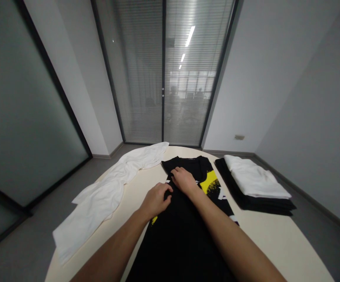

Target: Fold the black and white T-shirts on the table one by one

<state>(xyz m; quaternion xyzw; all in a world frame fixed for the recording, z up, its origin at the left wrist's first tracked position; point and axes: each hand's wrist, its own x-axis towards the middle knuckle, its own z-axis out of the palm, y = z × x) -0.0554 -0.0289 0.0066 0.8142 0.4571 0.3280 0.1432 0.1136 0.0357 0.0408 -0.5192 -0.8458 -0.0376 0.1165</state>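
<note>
Black graphic tee (184, 235) lying on tabletop (278, 239), white garment (102, 196) sitting off tee's left, folded stack (255, 180) off its right, prob leaving arm room. L hand (156, 200) curling over tee's left edge, thumb n forefinger apart. R hand (184, 181) prob steadying fabric near tee's collar (194, 158); can't see if pinching.

Black round-necked T-shirt (184, 235), laid out lengthwise on a cream tabletop (270, 239), with the neckline at the far end, running toward the viewer and out of view at the near end. Plain and fairly smooth through the middle. Marked along the right side with a large black-speckled yellow patch and white shapes; along the left, with smaller bits of yellow and white.
</note>
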